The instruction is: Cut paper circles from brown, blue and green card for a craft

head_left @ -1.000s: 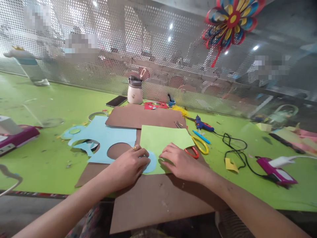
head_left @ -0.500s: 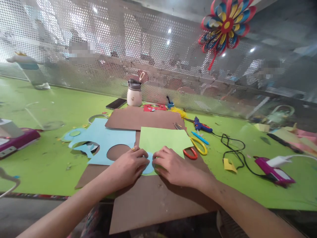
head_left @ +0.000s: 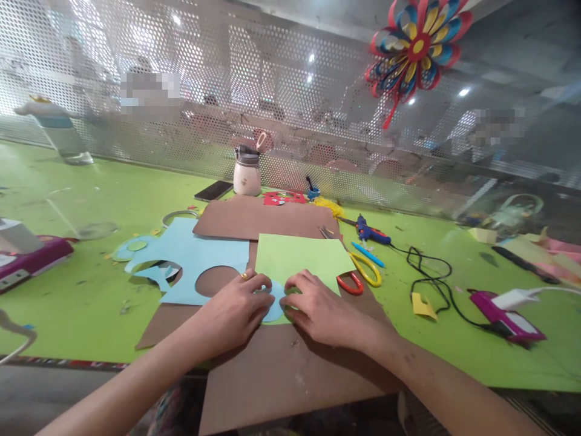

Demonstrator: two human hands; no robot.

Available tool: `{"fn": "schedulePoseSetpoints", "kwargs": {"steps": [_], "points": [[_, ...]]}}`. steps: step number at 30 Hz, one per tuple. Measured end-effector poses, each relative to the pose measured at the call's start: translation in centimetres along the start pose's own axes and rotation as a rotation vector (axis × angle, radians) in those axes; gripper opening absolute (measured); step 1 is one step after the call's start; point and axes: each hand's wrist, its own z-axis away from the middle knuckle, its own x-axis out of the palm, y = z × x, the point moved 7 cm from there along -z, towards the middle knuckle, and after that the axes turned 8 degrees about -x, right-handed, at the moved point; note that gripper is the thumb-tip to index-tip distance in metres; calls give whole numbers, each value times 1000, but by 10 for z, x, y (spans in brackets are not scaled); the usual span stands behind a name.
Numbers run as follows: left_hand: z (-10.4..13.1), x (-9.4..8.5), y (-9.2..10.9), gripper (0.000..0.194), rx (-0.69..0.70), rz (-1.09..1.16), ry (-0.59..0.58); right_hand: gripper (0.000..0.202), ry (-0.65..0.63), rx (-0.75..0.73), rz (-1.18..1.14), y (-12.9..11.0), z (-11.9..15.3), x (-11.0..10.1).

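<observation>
A light blue paper disc (head_left: 273, 307) lies on a light green sheet (head_left: 299, 254), over brown cardboard (head_left: 290, 375). From the left, my left hand (head_left: 245, 303), a ring on one finger, rests with bent, closed fingertips on the disc's edge. My right hand (head_left: 313, 306) does the same at the disc's right edge, its fingers curled together. Left of them is a light blue sheet (head_left: 181, 248) with round cut-outs. Scissors with one red and one yellow handle (head_left: 372, 272) lie to the right, partly under the green sheet.
Behind are another cardboard piece (head_left: 267, 219), a white bottle (head_left: 247, 174) and a phone (head_left: 213, 190). At right lie a blue glue gun (head_left: 372, 232), its black cable, a blue pen (head_left: 367, 254) and a purple power strip (head_left: 508, 318). Another strip (head_left: 36, 260) is at left.
Both hands hold nearly the same place on the disc. The whole view has shifted very slightly.
</observation>
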Motion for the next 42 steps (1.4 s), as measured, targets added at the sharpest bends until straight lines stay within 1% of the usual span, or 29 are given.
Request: {"fn": "schedulePoseSetpoints", "kwargs": {"steps": [4, 7, 10, 15, 17, 20, 23, 26, 35, 42], "points": [[-1, 0, 3, 24, 8, 0, -25, 16, 24, 14, -14, 1, 1, -2], [-2, 3, 2, 24, 0, -4, -51, 15, 75, 48, -15, 14, 4, -10], [-2, 8, -1, 26, -20, -15, -95, 19, 165, 122, 3, 48, 14, -26], [-1, 10, -2, 27, -24, -21, -116, 18, 331, 318, 69, 126, 46, -60], [-2, 10, -2, 28, -23, -18, -125, 18, 358, 396, 85, 150, 62, -67], [-3, 9, -1, 29, -20, -18, -134, 16, 371, 488, 90, 174, 81, -69], [-3, 9, 1, 30, -5, -28, -140, 12, 364, 549, 79, 188, 94, -66], [-3, 9, 0, 28, -8, -27, -144, 11, 344, 589, 68, 199, 99, -63], [-2, 11, -3, 27, -22, 1, -134, 15, 246, 629, 89, 215, 101, -54], [-5, 11, -4, 31, -41, 25, -137, 17, 104, 674, 206, 231, 98, -51]]}}
